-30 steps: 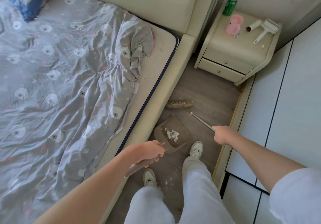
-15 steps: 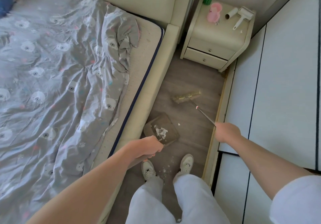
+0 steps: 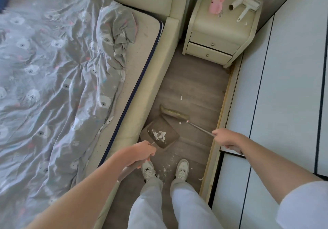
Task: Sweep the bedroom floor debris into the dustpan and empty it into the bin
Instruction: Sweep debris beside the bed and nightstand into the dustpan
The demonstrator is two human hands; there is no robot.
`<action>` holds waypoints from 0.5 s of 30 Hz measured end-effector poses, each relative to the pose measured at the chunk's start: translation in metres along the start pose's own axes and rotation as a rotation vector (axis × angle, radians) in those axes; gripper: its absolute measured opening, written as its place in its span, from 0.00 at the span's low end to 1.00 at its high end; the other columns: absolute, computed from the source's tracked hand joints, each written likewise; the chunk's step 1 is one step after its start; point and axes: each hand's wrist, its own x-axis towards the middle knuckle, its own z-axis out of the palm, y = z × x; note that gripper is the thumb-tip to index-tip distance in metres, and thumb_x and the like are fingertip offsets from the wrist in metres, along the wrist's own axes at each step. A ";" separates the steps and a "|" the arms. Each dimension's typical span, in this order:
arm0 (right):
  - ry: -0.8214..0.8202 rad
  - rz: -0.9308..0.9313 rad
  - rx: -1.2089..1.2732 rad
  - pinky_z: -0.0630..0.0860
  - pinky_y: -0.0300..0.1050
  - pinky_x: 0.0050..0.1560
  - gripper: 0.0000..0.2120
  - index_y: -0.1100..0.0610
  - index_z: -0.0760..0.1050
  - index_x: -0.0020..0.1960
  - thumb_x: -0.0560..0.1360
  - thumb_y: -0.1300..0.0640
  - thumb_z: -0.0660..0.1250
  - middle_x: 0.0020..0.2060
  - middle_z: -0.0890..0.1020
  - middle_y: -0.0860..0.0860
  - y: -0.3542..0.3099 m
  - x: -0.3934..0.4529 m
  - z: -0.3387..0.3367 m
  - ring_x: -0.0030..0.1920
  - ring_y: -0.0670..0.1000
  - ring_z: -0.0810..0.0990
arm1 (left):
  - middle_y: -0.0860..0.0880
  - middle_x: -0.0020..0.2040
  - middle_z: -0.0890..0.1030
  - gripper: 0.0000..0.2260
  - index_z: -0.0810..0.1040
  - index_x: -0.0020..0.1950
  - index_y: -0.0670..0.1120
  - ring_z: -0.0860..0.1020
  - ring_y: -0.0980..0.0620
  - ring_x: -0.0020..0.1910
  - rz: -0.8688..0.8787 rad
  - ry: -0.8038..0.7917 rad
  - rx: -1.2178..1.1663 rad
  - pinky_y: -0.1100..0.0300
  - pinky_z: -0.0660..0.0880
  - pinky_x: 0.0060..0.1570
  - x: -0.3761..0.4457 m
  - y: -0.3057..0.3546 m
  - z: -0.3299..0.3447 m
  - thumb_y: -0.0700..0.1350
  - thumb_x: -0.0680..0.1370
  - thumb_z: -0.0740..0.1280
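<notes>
Standing in the narrow strip of wood floor (image 3: 193, 79) between the bed (image 3: 152, 79) and the sliding wardrobe doors (image 3: 287, 86), the person gripped a long-handled dustpan (image 3: 159, 136) with the left hand (image 3: 140, 152), fingers curled round its handle. The pan sat on the floor just beside the bed frame, a small heap of white paper scraps (image 3: 159, 135) in it. The right hand (image 3: 226, 139) was clenched round the thin metal handle of the broom (image 3: 174, 113), whose bristle head lay on the floor at the pan's far edge. One white scrap (image 3: 181, 98) lay beyond the broom, and fine white crumbs (image 3: 166, 169) were scattered between the two sneakers. A lint roller (image 3: 248, 6) and a pink object (image 3: 215, 4) rested on the nightstand (image 3: 218, 33).
</notes>
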 end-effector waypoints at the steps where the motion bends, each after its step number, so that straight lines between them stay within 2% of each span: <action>1: 0.000 0.011 0.053 0.67 0.40 0.26 0.23 0.52 0.66 0.70 0.78 0.65 0.50 0.42 0.73 0.54 0.010 -0.006 -0.010 0.32 0.52 0.71 | 0.46 0.45 0.79 0.13 0.71 0.61 0.47 0.74 0.49 0.35 0.000 0.006 -0.008 0.60 0.72 0.32 0.001 0.003 0.001 0.44 0.76 0.60; 3: 0.030 0.018 0.132 0.67 0.41 0.27 0.24 0.52 0.63 0.75 0.80 0.63 0.51 0.42 0.75 0.55 0.026 -0.013 -0.028 0.31 0.51 0.70 | 0.46 0.43 0.79 0.13 0.71 0.61 0.47 0.72 0.51 0.33 0.005 0.018 -0.043 0.61 0.70 0.30 0.002 0.008 0.002 0.43 0.76 0.61; 6: 0.111 -0.003 0.144 0.69 0.42 0.27 0.24 0.53 0.63 0.75 0.80 0.62 0.52 0.42 0.74 0.55 0.027 -0.007 -0.049 0.31 0.51 0.71 | 0.46 0.42 0.79 0.13 0.72 0.60 0.46 0.71 0.51 0.31 0.012 0.034 -0.068 0.62 0.69 0.29 0.005 0.014 -0.001 0.42 0.76 0.61; 9: 0.176 0.000 0.108 0.70 0.43 0.30 0.19 0.63 0.67 0.69 0.80 0.65 0.51 0.45 0.75 0.58 0.007 0.029 -0.060 0.35 0.55 0.74 | 0.45 0.43 0.80 0.14 0.73 0.60 0.45 0.72 0.49 0.32 -0.014 0.044 -0.050 0.61 0.70 0.30 0.013 0.014 0.000 0.41 0.75 0.61; 11: 0.180 0.018 0.119 0.72 0.44 0.32 0.15 0.66 0.70 0.61 0.78 0.66 0.52 0.43 0.77 0.60 -0.009 0.052 -0.052 0.36 0.57 0.77 | 0.45 0.43 0.80 0.15 0.74 0.61 0.45 0.72 0.49 0.32 -0.028 0.047 -0.051 0.62 0.70 0.29 0.018 0.013 0.003 0.40 0.74 0.61; 13: 0.116 0.032 0.120 0.73 0.43 0.31 0.11 0.67 0.71 0.55 0.77 0.66 0.53 0.38 0.78 0.60 -0.018 0.061 -0.027 0.33 0.58 0.78 | 0.45 0.41 0.79 0.15 0.74 0.61 0.44 0.72 0.48 0.31 -0.037 0.052 -0.050 0.62 0.69 0.29 0.022 0.015 0.004 0.40 0.74 0.60; 15: -0.004 0.046 0.110 0.71 0.42 0.28 0.13 0.68 0.72 0.57 0.77 0.67 0.52 0.37 0.77 0.60 -0.013 0.048 0.005 0.32 0.57 0.77 | 0.45 0.41 0.78 0.15 0.73 0.62 0.42 0.72 0.47 0.31 -0.068 0.039 0.003 0.61 0.69 0.31 0.026 0.020 0.004 0.39 0.76 0.59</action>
